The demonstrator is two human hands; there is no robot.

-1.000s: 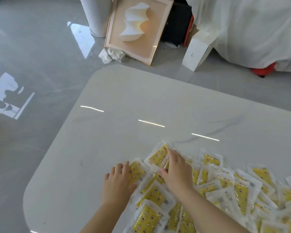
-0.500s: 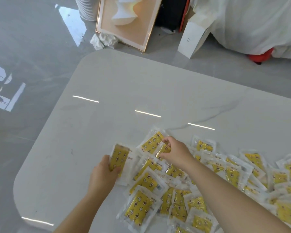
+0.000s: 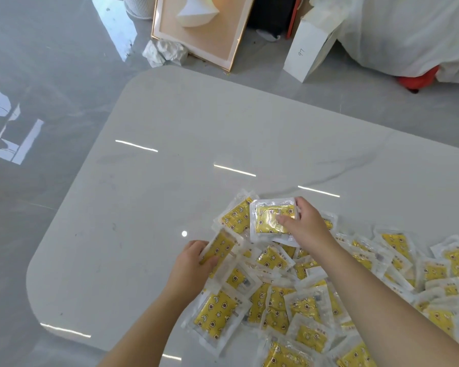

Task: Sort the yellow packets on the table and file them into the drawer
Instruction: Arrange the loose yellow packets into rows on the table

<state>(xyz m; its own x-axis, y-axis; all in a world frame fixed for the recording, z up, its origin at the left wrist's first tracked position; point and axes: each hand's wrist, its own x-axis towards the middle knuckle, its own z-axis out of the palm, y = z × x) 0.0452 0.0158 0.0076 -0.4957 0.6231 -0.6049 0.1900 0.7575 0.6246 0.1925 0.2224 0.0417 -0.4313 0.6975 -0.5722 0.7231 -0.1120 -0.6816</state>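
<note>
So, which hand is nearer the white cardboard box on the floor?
Right. The right hand holds a yellow plastic packet at the far edge of the pile, towards the white cardboard box; the left hand grips another packet farther left and back.

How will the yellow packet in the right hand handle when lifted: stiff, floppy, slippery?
Probably light: the right hand holds the yellow packet by one end, thumb on top. Likely somewhat floppy: thin clear wrap with crinkled borders. Possibly slippery: the film is glossy and glints.
</note>
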